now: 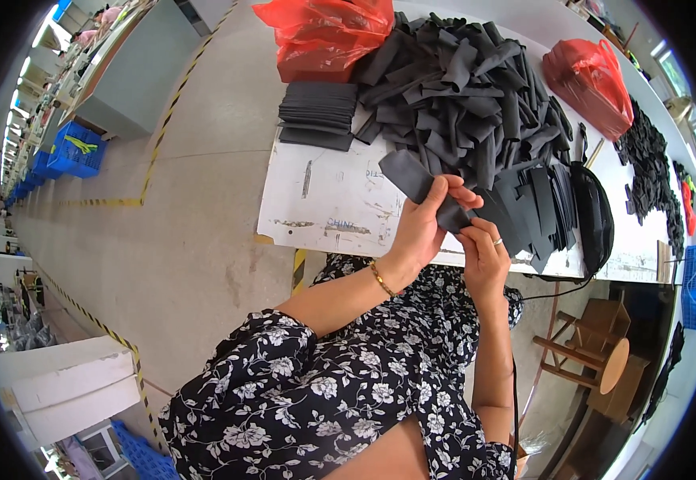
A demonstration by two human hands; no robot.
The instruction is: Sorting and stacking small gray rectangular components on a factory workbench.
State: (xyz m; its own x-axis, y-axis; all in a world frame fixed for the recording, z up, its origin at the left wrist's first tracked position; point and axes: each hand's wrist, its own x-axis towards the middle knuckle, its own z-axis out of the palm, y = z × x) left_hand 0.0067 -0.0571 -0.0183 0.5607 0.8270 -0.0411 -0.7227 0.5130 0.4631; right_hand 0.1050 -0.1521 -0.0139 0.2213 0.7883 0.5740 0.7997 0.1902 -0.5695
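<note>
A dark grey fabric strip [406,175] is stretched between my two hands, just over the near edge of the white table [308,192]. My left hand [426,222] is closed round its middle, thumb on top. At the strip's lower right end, the fingers of my right hand [485,254] pinch it. Close beyond my hands rises a big loose heap of similar dark strips [468,96]. Flat strips lie fanned out [536,208] right of my hands. A neat stack of folded dark pieces [316,116] sits to the left.
Red plastic bags [324,36] stand at the back left, and another red bag [592,84] at the right. A black pouch [592,216] lies near the table's right front. Wooden stools [584,352] are below right. Blue crates [76,152] stand across the aisle.
</note>
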